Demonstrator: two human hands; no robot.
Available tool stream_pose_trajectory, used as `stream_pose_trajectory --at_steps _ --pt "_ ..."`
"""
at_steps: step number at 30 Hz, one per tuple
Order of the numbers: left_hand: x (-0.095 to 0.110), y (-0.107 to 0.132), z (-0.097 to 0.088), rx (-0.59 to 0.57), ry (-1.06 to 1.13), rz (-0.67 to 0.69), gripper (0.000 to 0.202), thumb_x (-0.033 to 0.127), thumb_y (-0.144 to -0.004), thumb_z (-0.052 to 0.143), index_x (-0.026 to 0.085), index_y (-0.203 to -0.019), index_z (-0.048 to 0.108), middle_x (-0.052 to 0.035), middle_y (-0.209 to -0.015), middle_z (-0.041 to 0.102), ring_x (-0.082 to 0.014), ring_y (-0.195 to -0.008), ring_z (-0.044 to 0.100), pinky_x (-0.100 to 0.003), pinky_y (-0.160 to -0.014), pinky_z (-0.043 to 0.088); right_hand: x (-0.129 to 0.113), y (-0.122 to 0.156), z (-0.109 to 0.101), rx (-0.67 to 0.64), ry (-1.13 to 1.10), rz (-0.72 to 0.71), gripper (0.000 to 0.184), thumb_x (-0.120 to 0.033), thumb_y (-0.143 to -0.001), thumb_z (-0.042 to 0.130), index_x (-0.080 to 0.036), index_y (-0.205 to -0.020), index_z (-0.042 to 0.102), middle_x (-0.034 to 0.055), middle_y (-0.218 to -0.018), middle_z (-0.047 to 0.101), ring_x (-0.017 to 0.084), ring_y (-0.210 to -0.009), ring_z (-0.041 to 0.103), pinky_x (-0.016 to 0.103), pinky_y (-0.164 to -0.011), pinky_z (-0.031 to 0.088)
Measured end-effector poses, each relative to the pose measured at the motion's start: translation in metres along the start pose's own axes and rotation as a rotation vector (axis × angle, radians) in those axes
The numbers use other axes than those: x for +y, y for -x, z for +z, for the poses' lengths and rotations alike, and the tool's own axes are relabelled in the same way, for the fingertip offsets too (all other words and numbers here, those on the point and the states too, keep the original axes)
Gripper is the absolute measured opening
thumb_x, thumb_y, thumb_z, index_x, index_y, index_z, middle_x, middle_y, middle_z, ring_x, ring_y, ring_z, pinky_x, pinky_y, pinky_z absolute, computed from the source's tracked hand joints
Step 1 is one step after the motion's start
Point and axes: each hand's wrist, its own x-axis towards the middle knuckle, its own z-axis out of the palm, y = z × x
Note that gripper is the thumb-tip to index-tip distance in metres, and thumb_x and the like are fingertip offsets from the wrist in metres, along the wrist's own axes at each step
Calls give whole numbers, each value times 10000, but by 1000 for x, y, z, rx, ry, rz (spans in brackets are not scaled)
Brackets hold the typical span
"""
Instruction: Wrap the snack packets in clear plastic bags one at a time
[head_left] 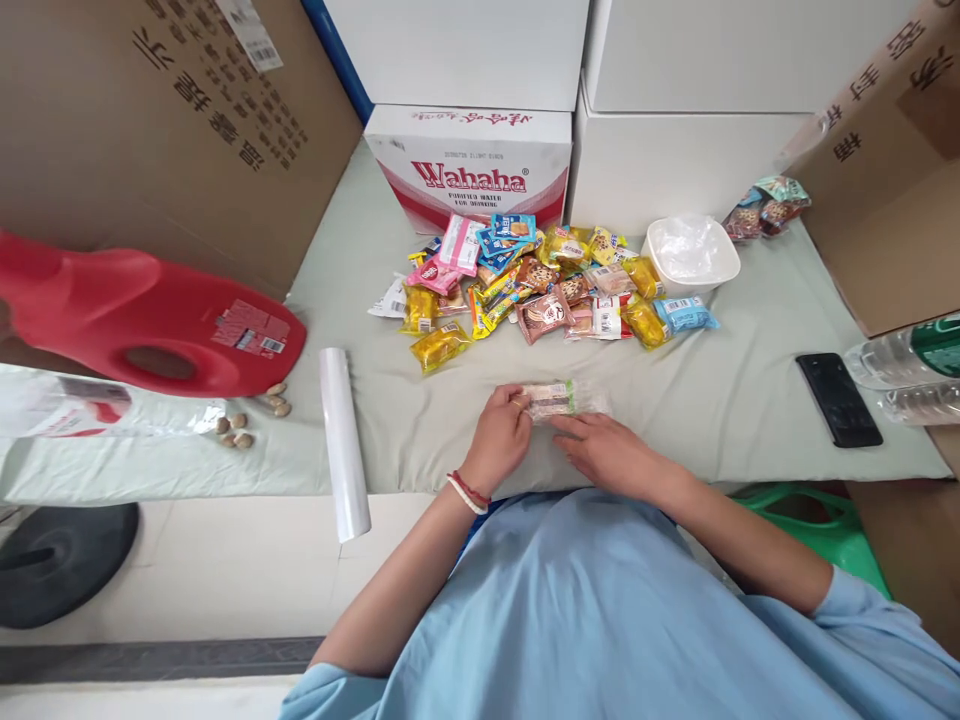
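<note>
Snack packet (559, 400) in clear wrap lies near the front edge of the worktop (750, 400), at its middle. The left hand (499, 435) pinches its left end with closed fingers. The right hand (607, 450) rests open fingers against its near edge.

Clear-wrapped snack packet (555, 399), flat on cloth

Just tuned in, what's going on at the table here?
A person has both hands on one clear-wrapped snack packet on the cloth-covered table. The left hand pinches its left end, and the right hand rests on its near edge. Behind it lies a pile of snack packets beside a white bowl. A white roll lies to the left, a black phone to the right.
</note>
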Motion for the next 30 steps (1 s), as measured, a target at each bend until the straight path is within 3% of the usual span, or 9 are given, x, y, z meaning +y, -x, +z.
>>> stream_pose_trajectory --at_steps 2,4,7,9,14,17,22,25,30 --pt "9 6 9 15 -190 58 395 220 -980 457 119 -1271 704 -190 -1457 604 -313 -1325 577 -511 -1157 470 18 12 -2 50 -141 166 287 -268 -1037 491 -215 -1116 761 107 -1232 749 257 -1038 699 383 -924 526" --pt "19 11 19 16 -361 70 432 299 -1010 477 99 -1349 656 -212 -1542 548 -367 -1356 541 -563 -1116 478 36 12 -4 230 -234 388 322 -367 -1049 476 -206 -1128 742 100 -1093 761 243 -931 698 351 -844 527" --pt "32 16 33 -5 -532 66 542 350 -1014 501 73 -1477 545 -237 -1634 440 -404 -1402 494 -594 -1068 477 54 -4 -3 471 -271 631 507 -515 -1023 505 -149 -1353 626 147 -1180 715 247 -935 675 351 -854 517" --pt "36 18 40 -15 -589 61 614 331 -998 522 51 -1541 460 -257 -1675 357 -406 -1447 456 -594 -1090 450 58 -20 -2 460 -297 679 608 -565 -1003 526 -126 -1422 563 149 -1174 710 241 -917 669 338 -836 507" --pt "34 23 51 -17 -611 42 703 260 -962 534 47 -1607 353 -272 -1707 259 -398 -1504 408 -588 -1141 397 49 -40 -8 290 -350 612 250 -381 -955 620 -192 -1101 697 26 -852 721 197 -774 640 265 -686 414" --pt "32 24 55 -1 -599 50 676 240 -971 497 80 -1613 357 -262 -1700 289 -392 -1506 409 -593 -1128 406 35 -46 -18 332 -248 580 181 -315 -977 556 -205 -904 680 22 -799 703 190 -738 610 273 -657 366" --pt "28 23 53 22 -500 88 635 178 -934 486 82 -1560 434 -255 -1641 421 -387 -1500 423 -601 -1163 386 6 -71 -25 253 -55 473 192 -264 -1000 521 -191 -925 682 96 -970 747 219 -856 646 308 -704 366" --pt "15 22 37 57 -249 139 611 146 -841 544 117 -1451 548 -212 -1551 547 -356 -1477 464 -574 -1204 383 -3 -84 -18 186 -60 444 248 -263 -1052 451 -181 -986 677 113 -1024 754 222 -901 659 306 -731 381" --pt "-10 18 11 293 181 -4 305 184 -961 437 237 -1160 662 -108 -1383 649 -223 -1286 624 -429 -1098 515 -5 -86 -7 205 -60 422 191 -242 -1051 470 -185 -1025 650 93 -1028 733 220 -940 648 290 -767 394"
